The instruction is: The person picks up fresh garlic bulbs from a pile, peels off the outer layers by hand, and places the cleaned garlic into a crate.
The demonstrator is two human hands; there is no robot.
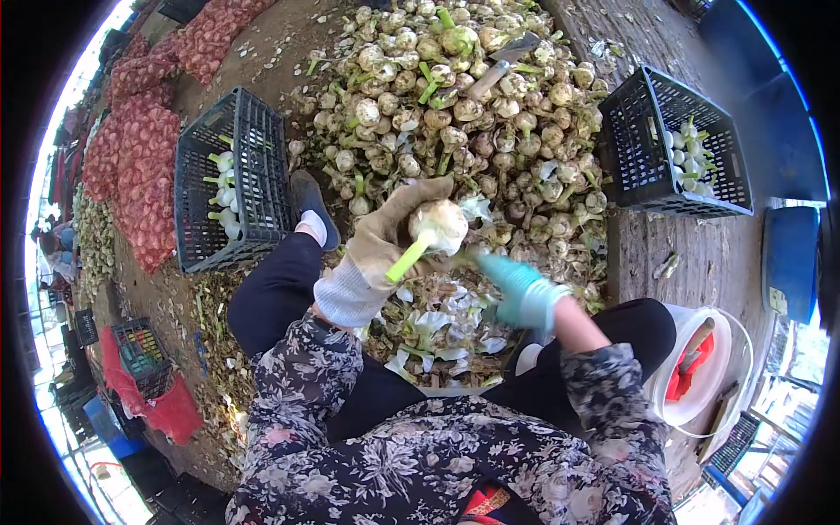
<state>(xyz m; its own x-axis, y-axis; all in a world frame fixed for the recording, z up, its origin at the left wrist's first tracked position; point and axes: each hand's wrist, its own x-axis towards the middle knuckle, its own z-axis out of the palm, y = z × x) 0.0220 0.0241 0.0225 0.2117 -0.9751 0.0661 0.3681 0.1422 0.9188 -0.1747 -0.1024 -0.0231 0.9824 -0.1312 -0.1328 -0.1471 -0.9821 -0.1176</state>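
In a tan work glove with a grey knitted cuff, my left hand (374, 245) is closed around an onion (440, 226). The bulb is pale with some dirt on it, and its cut green stem (409, 256) points down toward me. Loose skin (475, 208) hangs at its right side. My right hand (518, 291), gloved in green, is just right of the bulb and smeared by motion. Its fingers look curled, and a thin brownish streak runs from them toward the onion, too blurred to name. Below both hands lie peeled skins (437, 328).
A large heap of unpeeled onions (516, 166) lies ahead, with a wooden-handled blade (490, 79) on it. Black crates with cleaned onions stand left (197, 210) and right (647, 122). A white bucket (713, 381) is by my right knee. Filled red net sacks (140, 175) are far left.
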